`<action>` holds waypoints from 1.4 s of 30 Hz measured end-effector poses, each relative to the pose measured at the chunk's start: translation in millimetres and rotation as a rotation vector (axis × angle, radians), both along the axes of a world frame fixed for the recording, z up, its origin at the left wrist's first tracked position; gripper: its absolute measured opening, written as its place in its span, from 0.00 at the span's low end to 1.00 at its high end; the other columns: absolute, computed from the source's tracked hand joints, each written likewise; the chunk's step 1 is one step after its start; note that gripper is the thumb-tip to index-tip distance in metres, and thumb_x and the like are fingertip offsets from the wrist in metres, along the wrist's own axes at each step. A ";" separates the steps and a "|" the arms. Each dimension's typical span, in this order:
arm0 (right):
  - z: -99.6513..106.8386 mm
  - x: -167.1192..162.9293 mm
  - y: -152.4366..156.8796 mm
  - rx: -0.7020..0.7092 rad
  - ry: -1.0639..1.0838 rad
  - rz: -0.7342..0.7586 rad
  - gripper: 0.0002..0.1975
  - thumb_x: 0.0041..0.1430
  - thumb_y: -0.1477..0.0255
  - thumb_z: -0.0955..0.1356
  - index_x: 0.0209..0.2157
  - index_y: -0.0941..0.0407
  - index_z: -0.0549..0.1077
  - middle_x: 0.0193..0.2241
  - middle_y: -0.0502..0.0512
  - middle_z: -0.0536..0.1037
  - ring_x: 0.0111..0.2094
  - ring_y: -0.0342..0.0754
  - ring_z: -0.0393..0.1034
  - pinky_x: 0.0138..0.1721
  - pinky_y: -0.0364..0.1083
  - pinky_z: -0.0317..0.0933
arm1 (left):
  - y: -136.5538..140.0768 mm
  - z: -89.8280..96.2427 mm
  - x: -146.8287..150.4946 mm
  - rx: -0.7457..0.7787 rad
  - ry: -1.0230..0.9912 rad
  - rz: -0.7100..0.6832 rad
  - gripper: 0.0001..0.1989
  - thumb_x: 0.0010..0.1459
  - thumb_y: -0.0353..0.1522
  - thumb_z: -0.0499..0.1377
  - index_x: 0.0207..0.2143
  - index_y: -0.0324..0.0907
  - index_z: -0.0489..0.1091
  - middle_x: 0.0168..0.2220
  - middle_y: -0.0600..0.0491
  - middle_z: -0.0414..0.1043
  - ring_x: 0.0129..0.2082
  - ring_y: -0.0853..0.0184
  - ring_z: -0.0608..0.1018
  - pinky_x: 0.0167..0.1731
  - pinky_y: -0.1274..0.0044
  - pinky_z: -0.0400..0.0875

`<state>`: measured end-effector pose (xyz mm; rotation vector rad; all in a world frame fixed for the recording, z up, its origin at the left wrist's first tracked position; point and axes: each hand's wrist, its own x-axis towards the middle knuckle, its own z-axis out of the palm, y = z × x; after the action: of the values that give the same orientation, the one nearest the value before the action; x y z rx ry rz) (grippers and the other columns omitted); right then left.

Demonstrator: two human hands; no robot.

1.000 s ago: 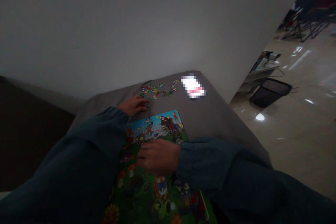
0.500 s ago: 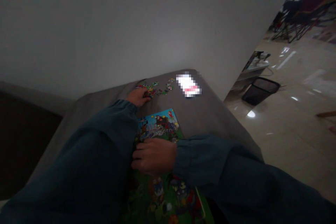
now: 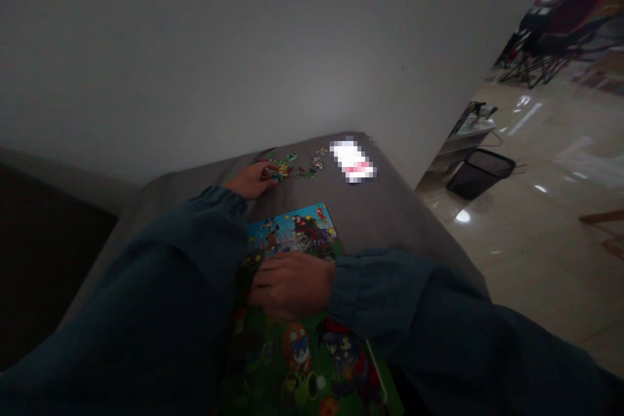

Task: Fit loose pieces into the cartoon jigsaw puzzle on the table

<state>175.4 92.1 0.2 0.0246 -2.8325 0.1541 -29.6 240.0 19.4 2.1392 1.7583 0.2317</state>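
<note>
Left hand at the small coloured pieces, right hand on the picture board

The two hands are held well apart. The pieces are scattered on a grey cloth, beyond the far edge of the board, and their near-left end is reached by the left hand. Its thumb and forefinger are spread a little; whether a piece is pinched between them cannot be told. The right hand is laid palm down across the board, its fingers bent and their tips hidden. The board is printed with cartoon figures (a blue sky is shown at its far end, green below). To the right of the pieces, a bright, blurred-out screen is seen on the cloth. A dark mesh bin is set on the shiny floor.
</note>
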 end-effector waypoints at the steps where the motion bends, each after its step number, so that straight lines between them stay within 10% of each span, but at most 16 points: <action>1: -0.3 -0.2 0.1 0.001 0.002 0.009 0.11 0.64 0.71 0.61 0.43 0.56 0.72 0.41 0.52 0.76 0.42 0.48 0.67 0.42 0.47 0.60 | 5.0 0.5 4.4 0.014 0.015 -0.010 0.17 0.62 0.37 0.57 0.52 0.39 0.65 0.46 0.47 0.70 0.40 0.63 0.75 0.40 0.67 0.74; 14: 5.1 3.3 1.0 0.024 0.053 -0.029 0.05 0.59 0.72 0.65 0.34 0.51 0.74 0.36 0.51 0.78 0.39 0.48 0.70 0.36 0.47 0.65 | 55.5 4.0 17.9 0.006 0.146 -0.210 0.20 0.51 0.30 0.63 0.48 0.40 0.71 0.43 0.48 0.74 0.43 0.60 0.74 0.46 0.70 0.65; 29: 1.4 2.2 2.4 -0.045 0.058 -0.026 0.08 0.59 0.73 0.64 0.36 0.53 0.75 0.37 0.52 0.79 0.39 0.49 0.70 0.39 0.47 0.65 | 20.1 5.7 9.0 0.007 0.016 -0.096 0.16 0.48 0.36 0.63 0.39 0.38 0.73 0.36 0.48 0.75 0.38 0.60 0.75 0.39 0.73 0.65; 38: 12.5 8.0 31.3 -0.708 0.759 -0.656 0.14 0.57 0.71 0.66 0.45 0.60 0.66 0.41 0.57 0.70 0.36 0.43 0.67 0.35 0.44 0.66 | -74.4 44.3 4.5 -0.100 -0.314 -0.102 0.15 0.54 0.42 0.58 0.39 0.42 0.71 0.34 0.52 0.75 0.31 0.66 0.75 0.33 0.75 0.71; 42: 17.0 10.3 39.1 -0.968 0.681 -0.575 0.14 0.56 0.67 0.69 0.43 0.58 0.69 0.37 0.55 0.74 0.32 0.43 0.68 0.32 0.43 0.65 | -129.3 52.2 18.3 -0.193 -0.516 -0.076 0.15 0.54 0.42 0.61 0.39 0.41 0.72 0.34 0.53 0.75 0.32 0.68 0.74 0.33 0.77 0.71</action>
<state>185.7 131.2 17.2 -0.7617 -1.7573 1.0950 -11.3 110.7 71.5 1.7991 1.3408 0.5183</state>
